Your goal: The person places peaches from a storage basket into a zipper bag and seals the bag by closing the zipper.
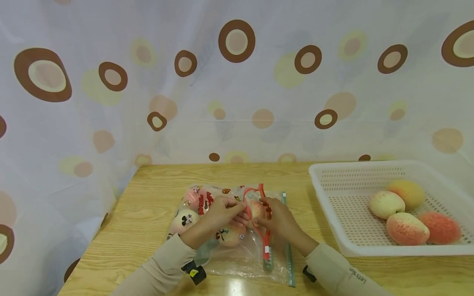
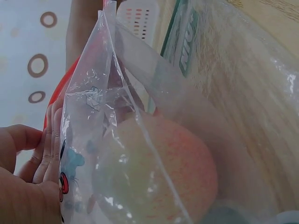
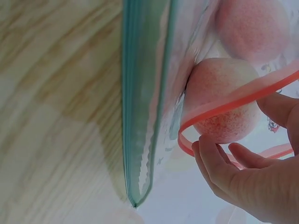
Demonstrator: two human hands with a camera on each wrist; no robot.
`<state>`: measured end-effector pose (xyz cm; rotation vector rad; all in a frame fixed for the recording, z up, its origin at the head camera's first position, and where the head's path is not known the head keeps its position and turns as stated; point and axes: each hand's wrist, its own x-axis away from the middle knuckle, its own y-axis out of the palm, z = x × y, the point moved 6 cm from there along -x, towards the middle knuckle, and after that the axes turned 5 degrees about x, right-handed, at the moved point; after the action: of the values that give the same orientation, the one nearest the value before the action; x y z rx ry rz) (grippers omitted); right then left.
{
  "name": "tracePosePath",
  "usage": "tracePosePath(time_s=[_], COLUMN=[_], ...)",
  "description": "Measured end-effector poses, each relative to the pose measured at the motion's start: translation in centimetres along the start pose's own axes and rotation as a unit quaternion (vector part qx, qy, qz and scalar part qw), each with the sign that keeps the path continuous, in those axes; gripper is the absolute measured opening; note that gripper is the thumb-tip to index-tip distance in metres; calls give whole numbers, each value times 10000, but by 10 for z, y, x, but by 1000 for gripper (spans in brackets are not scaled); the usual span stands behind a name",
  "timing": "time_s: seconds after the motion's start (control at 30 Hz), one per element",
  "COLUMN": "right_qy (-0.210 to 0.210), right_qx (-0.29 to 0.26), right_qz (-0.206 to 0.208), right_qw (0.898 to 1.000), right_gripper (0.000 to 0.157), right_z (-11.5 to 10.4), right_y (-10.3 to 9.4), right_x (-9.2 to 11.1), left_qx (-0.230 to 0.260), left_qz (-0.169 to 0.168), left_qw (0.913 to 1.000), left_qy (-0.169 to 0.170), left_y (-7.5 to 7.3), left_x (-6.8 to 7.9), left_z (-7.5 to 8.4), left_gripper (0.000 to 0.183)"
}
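Observation:
A clear zip bag (image 1: 237, 263) with a red closure and cartoon print lies on the table with several peaches in it. Its red closure (image 3: 224, 103) is parted into a loop. My left hand (image 1: 227, 211) pinches the red edge between thumb and fingers, the other fingers along the plastic. At the parted mouth, my right hand (image 1: 279, 220) curls thumb and fingers about a peach (image 3: 226, 121). Through the plastic, another peach (image 2: 161, 170) shows in the left wrist view. Beneath this bag lies a second bag with a teal closure (image 1: 290, 263).
At the right stands a white basket (image 1: 329, 205) with several peaches, one of them a red peach (image 1: 440, 227). The wooden table (image 1: 152, 197) meets a dotted curtain (image 1: 237, 102) at its back.

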<state>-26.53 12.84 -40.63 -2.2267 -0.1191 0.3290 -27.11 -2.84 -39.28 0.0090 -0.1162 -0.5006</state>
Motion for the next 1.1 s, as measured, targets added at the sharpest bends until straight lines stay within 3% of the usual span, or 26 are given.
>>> tracePosePath(time_s=[0.23, 0.4, 0.8, 1.1], right_qy=[-62, 13, -269, -224], right_qx=[330, 290, 475, 969], right_qz=[23, -71, -9, -74], right_qw=[9994, 9996, 9985, 9950], right_gripper=[57, 54, 60, 65], right_z=[-4, -15, -38, -35], right_y=[-6, -23, -90, -147], right_x=[1, 7, 19, 20], left_qx=[2, 95, 110, 163], left_qz=[-5, -9, -34, -46], left_qw=[10000, 9999, 9999, 9998], left_qy=[2, -90, -56, -110], left_y=[-1, -1, -1, -1], left_x=[0, 0, -1, 0], left_z=[-1, -3, -4, -4], left_gripper=[35, 35, 35, 35])
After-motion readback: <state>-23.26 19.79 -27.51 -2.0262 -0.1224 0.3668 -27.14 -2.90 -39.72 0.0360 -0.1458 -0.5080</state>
